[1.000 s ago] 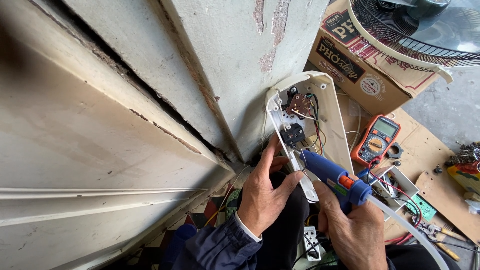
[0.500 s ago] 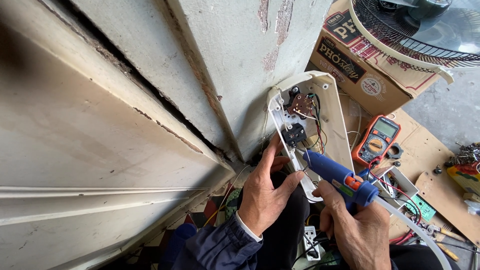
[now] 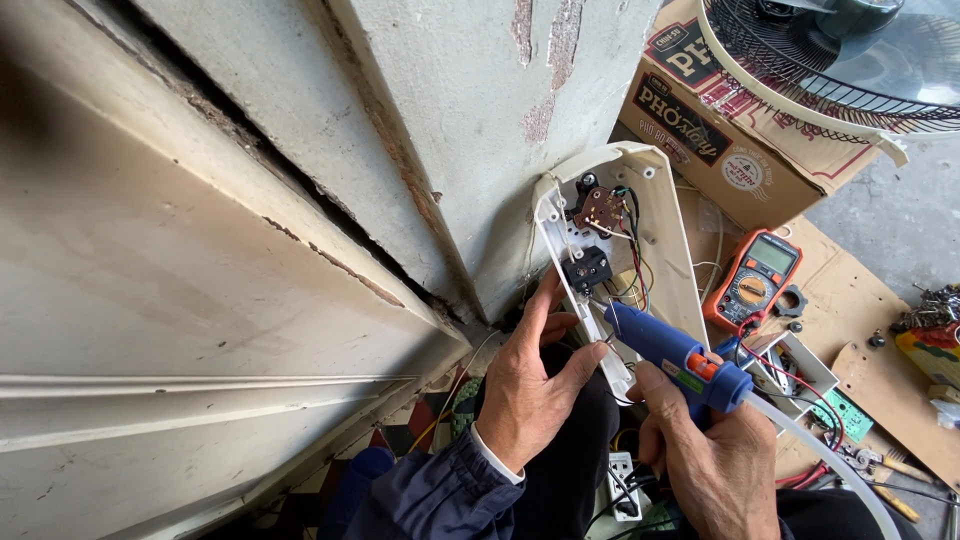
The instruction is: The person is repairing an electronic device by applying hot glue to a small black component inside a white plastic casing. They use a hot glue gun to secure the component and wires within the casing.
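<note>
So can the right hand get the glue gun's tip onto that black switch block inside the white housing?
Probably yes. The right hand holds the blue glue gun, whose nozzle is just below the black switch block; the white housing lies open, and the left hand grips its edge lower down.

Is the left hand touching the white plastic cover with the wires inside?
Touching. The head view shows the left hand with its fingers wrapped on the lower edge of the white cover, no gap between them.

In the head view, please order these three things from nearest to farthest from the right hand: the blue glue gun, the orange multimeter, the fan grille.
1. Blue glue gun: held in the right hand.
2. Orange multimeter: on the cardboard, up and to the right of the hand.
3. Fan grille: top right corner, over the cardboard box.
</note>
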